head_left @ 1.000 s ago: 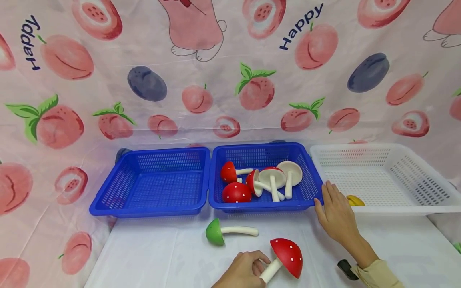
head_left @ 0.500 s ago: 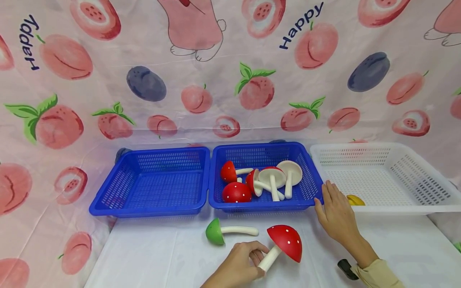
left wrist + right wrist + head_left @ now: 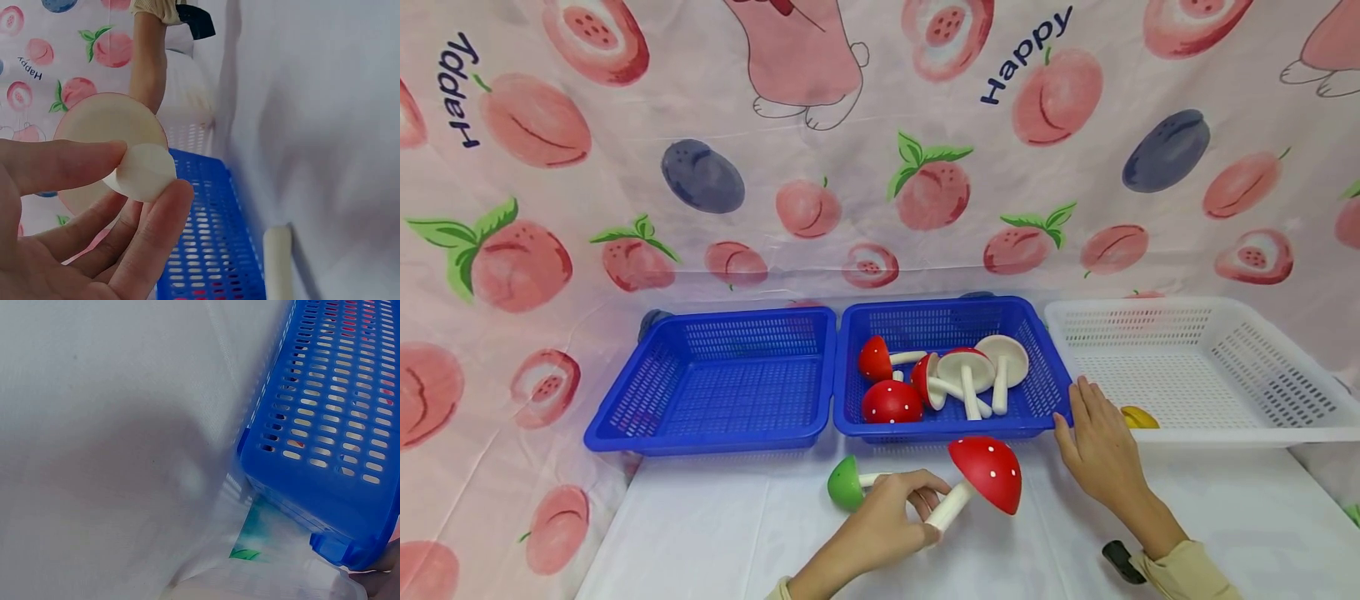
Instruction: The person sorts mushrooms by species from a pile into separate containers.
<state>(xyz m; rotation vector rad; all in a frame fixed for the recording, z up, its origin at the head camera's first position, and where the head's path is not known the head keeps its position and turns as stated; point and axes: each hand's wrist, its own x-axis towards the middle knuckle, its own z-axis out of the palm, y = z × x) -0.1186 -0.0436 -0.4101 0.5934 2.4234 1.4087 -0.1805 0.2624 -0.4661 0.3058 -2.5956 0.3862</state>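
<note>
My left hand [image 3: 883, 521] pinches the white stem of a toy mushroom [image 3: 988, 473] with a red, white-dotted cap, holding it tilted over the table. In the left wrist view, thumb and fingertips close on the stem's end [image 3: 147, 173]. Behind that hand lies a green-capped toy mushroom [image 3: 846, 483], its stem partly hidden. Several red toy mushrooms [image 3: 892, 402] lie in the middle blue basket [image 3: 955, 429]. My right hand [image 3: 1099, 446] rests with straight fingers at that basket's front right corner, beside the white basket [image 3: 1232, 435].
Another blue basket [image 3: 707, 442] stands at the left, against the middle one. A yellow banana-like piece [image 3: 1140, 417] lies in the white basket's near left corner. A fruit-printed cloth [image 3: 865, 167] hangs behind all three baskets.
My left hand has carried the red mushroom away from me towards the middle basket, now covering part of the green mushroom's stem. The right hand stays in place.
</note>
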